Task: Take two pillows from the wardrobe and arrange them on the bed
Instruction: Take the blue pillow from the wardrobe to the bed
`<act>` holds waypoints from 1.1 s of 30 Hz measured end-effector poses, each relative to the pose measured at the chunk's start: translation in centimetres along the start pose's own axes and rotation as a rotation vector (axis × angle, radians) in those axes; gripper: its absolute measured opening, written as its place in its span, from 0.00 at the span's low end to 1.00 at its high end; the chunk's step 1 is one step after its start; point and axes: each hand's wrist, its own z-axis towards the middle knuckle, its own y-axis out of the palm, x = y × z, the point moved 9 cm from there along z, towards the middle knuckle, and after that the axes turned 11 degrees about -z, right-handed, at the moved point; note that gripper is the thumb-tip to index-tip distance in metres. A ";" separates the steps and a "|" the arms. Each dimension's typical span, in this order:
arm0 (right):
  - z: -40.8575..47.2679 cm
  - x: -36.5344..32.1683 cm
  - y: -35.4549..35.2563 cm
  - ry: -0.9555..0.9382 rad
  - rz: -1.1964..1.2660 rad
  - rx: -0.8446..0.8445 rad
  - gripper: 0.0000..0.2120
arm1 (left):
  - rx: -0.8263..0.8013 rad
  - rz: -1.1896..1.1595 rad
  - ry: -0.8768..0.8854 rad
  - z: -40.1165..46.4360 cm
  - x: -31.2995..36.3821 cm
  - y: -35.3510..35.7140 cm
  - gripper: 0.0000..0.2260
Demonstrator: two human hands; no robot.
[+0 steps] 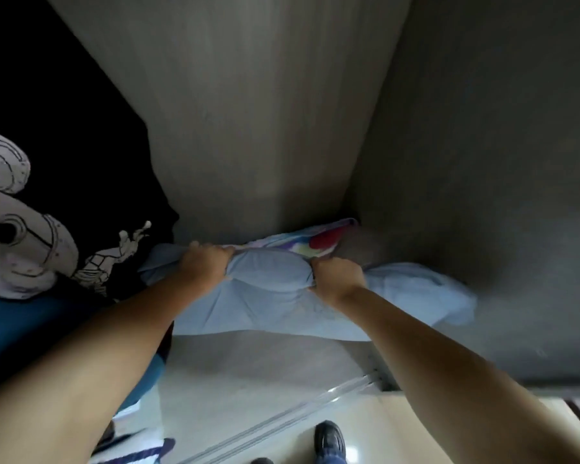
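A light blue pillow lies on the wardrobe shelf, its front edge hanging slightly over the shelf. My left hand is clenched on the pillow's upper left part, bunching the fabric. My right hand grips the bunched fabric on the right side. Behind it lies a second pillow with a colourful print, mostly hidden by the blue one. The bed is out of view.
A black garment with a white cartoon print hangs to the left, over something blue. The grey wardrobe back wall and side wall enclose the shelf. Below, a sliding-door rail and my dark shoe on the pale floor.
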 end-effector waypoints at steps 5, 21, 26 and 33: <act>-9.5 2.7 -0.2 0.196 0.116 -0.029 0.17 | -0.013 0.077 0.213 -2.0 6.3 -3.0 0.18; -49.8 21.1 8.4 0.825 0.140 -0.084 0.11 | 0.010 0.294 0.965 -21.0 47.1 -5.9 0.14; -62.9 25.9 10.8 0.915 0.097 -0.090 0.12 | 0.002 0.288 1.080 -29.7 58.5 -4.9 0.15; -77.0 31.9 14.2 1.034 0.058 -0.163 0.13 | -0.014 0.241 1.225 -38.2 72.3 -3.3 0.15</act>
